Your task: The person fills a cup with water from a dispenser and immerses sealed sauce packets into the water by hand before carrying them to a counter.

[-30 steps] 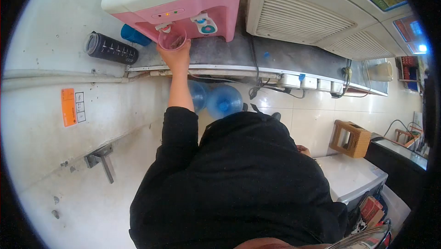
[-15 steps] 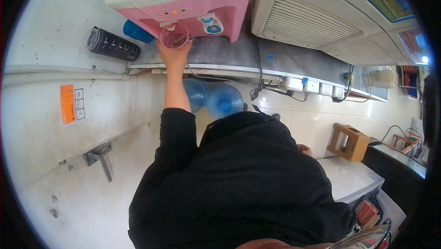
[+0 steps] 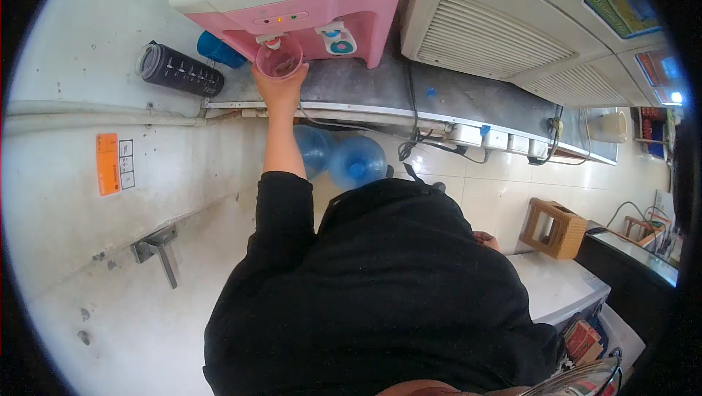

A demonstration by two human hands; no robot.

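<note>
My left hand [image 3: 280, 87] is wrapped round a pink cup [image 3: 280, 59] under the left tap of the pink and white water dispenser [image 3: 322, 12]. Something brownish lies inside the cup; I cannot make out what. A red-marked tap [image 3: 272, 40] sits over the cup's rim, and a blue-marked tap [image 3: 334, 33] is to its right. My right hand [image 3: 485, 239] shows only in part beside my body, low on the right, its fingers looking curled. Whether it holds anything is hidden.
A dark tumbler [image 3: 180, 69] and a blue cup [image 3: 220, 49] stand left of the dispenser. Large blue bottles [image 3: 357, 161] are under the counter edge. A vented machine [image 3: 490, 30], power sockets [image 3: 493, 137] with cables, a woven stool [image 3: 553, 228] and a white cabinet [image 3: 556, 283] are to the right.
The dispenser and counter have shifted slightly right in view since the earliest frame. My left hand keeps its hold on the pink cup under the tap.
</note>
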